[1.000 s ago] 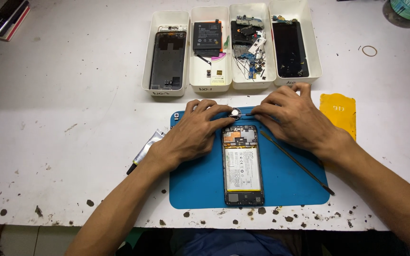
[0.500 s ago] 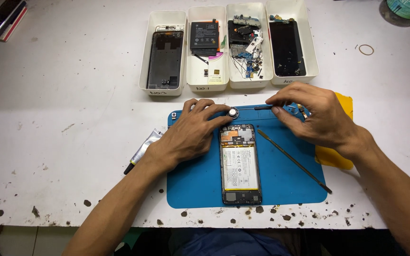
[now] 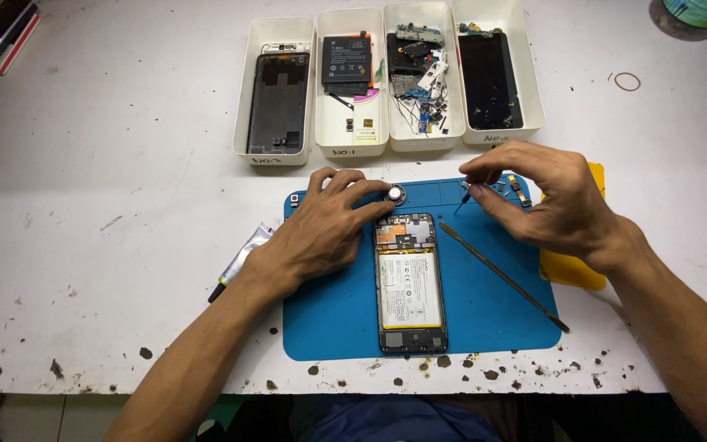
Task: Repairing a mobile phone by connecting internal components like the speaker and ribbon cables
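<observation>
Left: small tube on white surface beside blue mat. Left hand flat, fingers spread, empty, pressing mat at upper left corner of opened phone, fingertips by round metal disc. Steadying phone there looks sound. Right hand pinched shut on fine tweezers, tip over mat's top tray; light grip advisable. Long spudger lies unused.

Four white trays are sitting side by side at the back of the white bench, holding a phone back cover, a black battery, loose small parts and a dark screen. A rubber band is lying to their right.
</observation>
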